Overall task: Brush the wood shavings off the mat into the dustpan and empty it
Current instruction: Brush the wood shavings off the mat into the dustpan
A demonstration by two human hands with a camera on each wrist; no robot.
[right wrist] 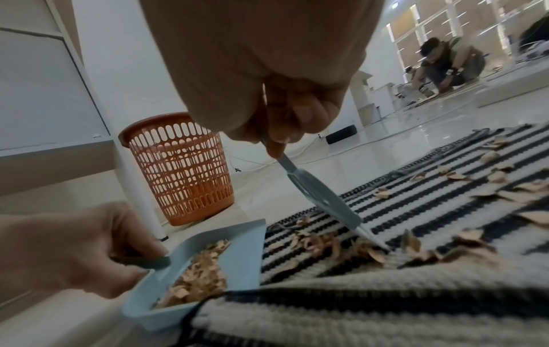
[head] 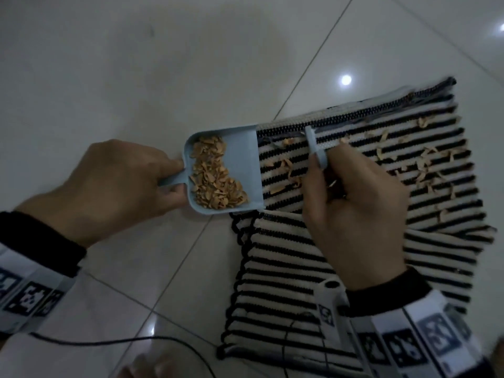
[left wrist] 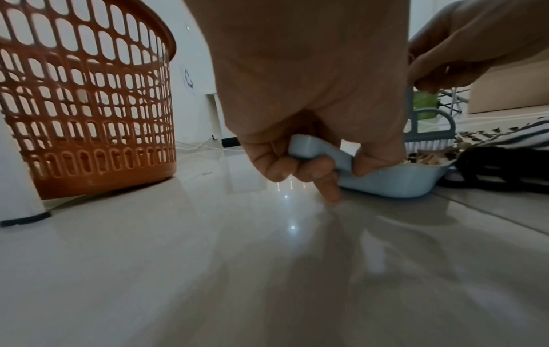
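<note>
Sweeping in progress, part way through: holding a pale blue dustpan [head: 246,162] by its short handle in the left hand [head: 109,186], fingers and thumb curling round that handle, the pan's open lip lying against the edge of a black-and-white striped mat [head: 354,268] on a glossy tiled floor [head: 136,64]. Gripping a small blue brush [right wrist: 323,199] in the right hand [head: 351,214], fingers closing round its thin handle, bristles pressing down on the mat just beside the pan's mouth. Already lying in the pan, a good heap of tan wood shavings [head: 212,178]; lying loose between brush and pan, a small cluster; scattering farther across the mat beyond the right hand, many more. Judging the next move: drawing the bristles toward the pan's lip while keeping that lip flat against the mat, then reaching back for the far pieces. Standing well apart on the floor beyond the left hand, an orange slotted bin [left wrist: 86,101], seemingly the place for emptying later.
</note>
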